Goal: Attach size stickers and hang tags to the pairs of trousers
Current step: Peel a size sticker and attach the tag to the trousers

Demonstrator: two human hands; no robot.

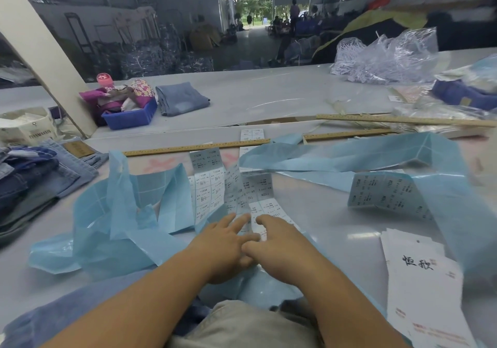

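Showing sticker strip [243,194] numbered 1103#

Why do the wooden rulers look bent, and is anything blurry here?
Head view: the wide-angle lens bows the wooden rulers and table edges; the left hand and right hand on the sticker sheet are slightly motion-smeared; the hang tags blur toward the corner; the far doorway is overexposed.

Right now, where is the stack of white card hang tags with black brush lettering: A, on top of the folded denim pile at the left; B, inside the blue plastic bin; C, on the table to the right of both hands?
C: the stack of white card hang tags lies flat on the table at the right hand's side, far from the blue plastic bin and denim pile.
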